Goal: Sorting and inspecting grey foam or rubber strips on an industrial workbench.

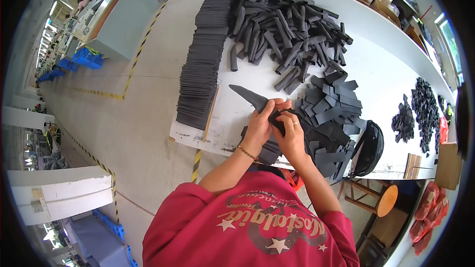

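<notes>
Currently: one tapered dark-grey fabric piece [247, 97], seemingly part-worked, gripped by my left hand [262, 121] and right hand [290, 133] above white table [378, 71]; rolled tubes [284, 27] beyond, apparently done; flat pieces [332, 104], apparently left.

Dark grey, matte strip [247, 97], held aslant between the left hand [259, 124] and the right hand [291, 135]. The free portion tapers to a narrow tip directed toward the upper left; the nearer end lies partly hidden by the fingers, its fold indeterminable.
</notes>
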The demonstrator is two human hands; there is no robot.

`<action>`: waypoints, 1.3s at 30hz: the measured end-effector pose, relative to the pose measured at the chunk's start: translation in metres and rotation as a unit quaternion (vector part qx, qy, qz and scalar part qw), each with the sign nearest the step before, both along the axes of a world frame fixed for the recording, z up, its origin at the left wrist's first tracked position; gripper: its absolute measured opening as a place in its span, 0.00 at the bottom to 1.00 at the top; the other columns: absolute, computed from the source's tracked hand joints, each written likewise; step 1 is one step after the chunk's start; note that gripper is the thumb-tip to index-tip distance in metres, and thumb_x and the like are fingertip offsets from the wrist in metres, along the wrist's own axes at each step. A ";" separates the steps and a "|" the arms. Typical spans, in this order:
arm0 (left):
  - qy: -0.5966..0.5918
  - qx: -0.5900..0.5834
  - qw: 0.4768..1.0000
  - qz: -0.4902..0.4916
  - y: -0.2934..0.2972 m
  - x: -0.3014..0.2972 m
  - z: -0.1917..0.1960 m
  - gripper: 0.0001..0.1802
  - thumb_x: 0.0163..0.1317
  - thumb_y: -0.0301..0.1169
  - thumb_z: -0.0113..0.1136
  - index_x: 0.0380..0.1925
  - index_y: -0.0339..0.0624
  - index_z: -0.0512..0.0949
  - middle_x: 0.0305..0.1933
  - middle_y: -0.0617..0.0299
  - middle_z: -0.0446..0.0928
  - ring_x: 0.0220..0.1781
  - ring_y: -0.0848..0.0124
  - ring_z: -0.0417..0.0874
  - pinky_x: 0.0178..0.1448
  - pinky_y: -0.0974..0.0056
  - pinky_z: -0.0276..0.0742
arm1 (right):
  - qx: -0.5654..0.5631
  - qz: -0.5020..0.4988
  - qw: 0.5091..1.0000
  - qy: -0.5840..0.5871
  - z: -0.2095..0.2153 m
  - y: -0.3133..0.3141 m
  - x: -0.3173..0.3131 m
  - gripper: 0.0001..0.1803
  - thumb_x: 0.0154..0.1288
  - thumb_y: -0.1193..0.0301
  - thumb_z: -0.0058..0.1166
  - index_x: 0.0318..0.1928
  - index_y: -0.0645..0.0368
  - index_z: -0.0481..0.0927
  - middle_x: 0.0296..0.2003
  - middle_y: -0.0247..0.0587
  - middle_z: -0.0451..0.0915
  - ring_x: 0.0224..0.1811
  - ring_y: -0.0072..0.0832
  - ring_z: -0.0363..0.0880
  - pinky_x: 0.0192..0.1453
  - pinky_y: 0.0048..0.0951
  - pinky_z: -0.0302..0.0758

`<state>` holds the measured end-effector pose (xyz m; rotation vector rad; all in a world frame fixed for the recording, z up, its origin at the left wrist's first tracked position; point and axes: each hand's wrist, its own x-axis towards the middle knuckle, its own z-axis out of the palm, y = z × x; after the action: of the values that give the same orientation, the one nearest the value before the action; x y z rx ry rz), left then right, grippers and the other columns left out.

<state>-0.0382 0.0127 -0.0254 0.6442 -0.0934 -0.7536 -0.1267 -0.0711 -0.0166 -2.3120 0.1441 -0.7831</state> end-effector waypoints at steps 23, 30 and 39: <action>0.012 0.013 0.998 0.066 0.001 0.007 0.029 0.16 0.72 0.39 0.51 0.46 0.35 0.75 0.43 0.53 0.82 0.61 0.54 0.76 0.60 0.51 0.74 | -0.013 0.033 0.999 -0.011 0.024 -0.009 -0.016 0.13 0.51 0.80 0.65 0.36 0.60 0.76 0.37 0.43 0.76 0.36 0.41 0.78 0.38 0.37 0.76; -0.017 -0.029 0.997 0.067 0.000 0.002 0.029 0.15 0.71 0.40 0.52 0.44 0.38 0.75 0.33 0.59 0.79 0.64 0.55 0.72 0.62 0.52 0.73 | -0.045 0.049 0.997 -0.028 0.032 -0.013 -0.013 0.13 0.50 0.81 0.66 0.36 0.61 0.77 0.37 0.43 0.77 0.34 0.40 0.77 0.37 0.37 0.76; 0.029 -0.043 0.997 0.048 0.002 -0.009 0.023 0.16 0.74 0.40 0.45 0.46 0.39 0.74 0.40 0.58 0.80 0.68 0.57 0.68 0.65 0.53 0.70 | -0.038 0.067 0.997 -0.027 0.043 -0.002 0.010 0.14 0.52 0.80 0.64 0.39 0.62 0.74 0.39 0.46 0.76 0.38 0.46 0.79 0.41 0.38 0.77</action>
<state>-0.0472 0.0146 -0.0022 0.5399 -0.0404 -0.6711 -0.1162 -0.0736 0.0263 -2.3420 -0.0660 -0.7939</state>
